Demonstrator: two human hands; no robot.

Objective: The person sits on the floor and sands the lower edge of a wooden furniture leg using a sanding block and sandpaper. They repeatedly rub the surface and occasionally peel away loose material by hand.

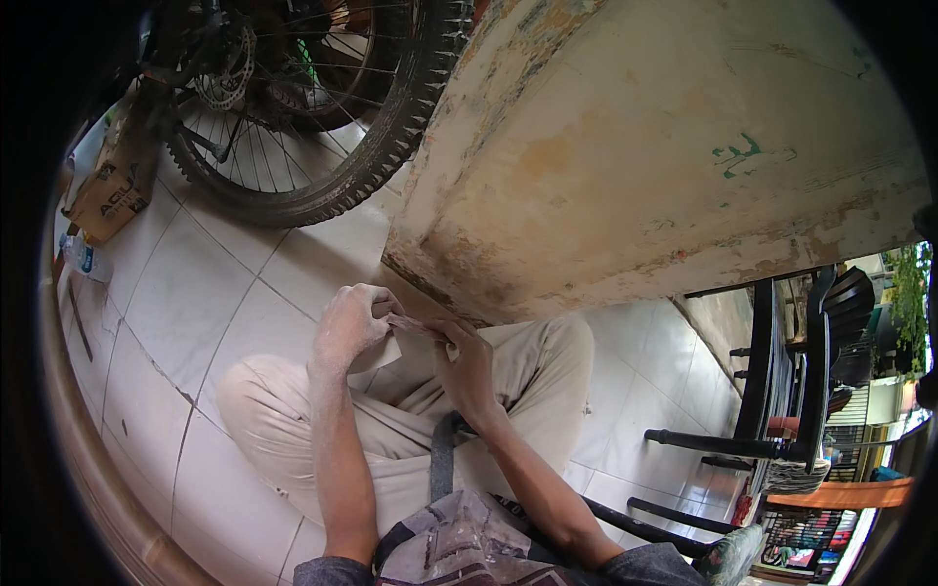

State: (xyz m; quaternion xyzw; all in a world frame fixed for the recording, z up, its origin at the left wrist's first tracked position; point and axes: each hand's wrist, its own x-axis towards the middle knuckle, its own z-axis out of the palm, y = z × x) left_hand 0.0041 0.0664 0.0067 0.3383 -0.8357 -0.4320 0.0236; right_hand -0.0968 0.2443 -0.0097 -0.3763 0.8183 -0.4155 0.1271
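My left hand (350, 327), coated in pale dust, is raised above my crossed legs with its fingers bent. It grips a small pale folded sheet (379, 354), possibly sandpaper, which hangs below the fingers. My right hand (467, 360) faces it, its fingertips pinching the greyish edge of what looks like the same sheet (410, 325). Exactly where each fingertip presses is hard to make out. Just beyond both hands stands the lower corner of a large painted surface (586, 183), cream with worn, peeling patches and green marks.
A bicycle wheel (322, 198) stands at upper left on the white tiled floor (242, 293). Farther left are a cardboard box (110, 201) and a plastic bottle (86, 258). A dark wooden bench (762, 366) stands at right. Beige trousers (542, 366) cover my folded legs.
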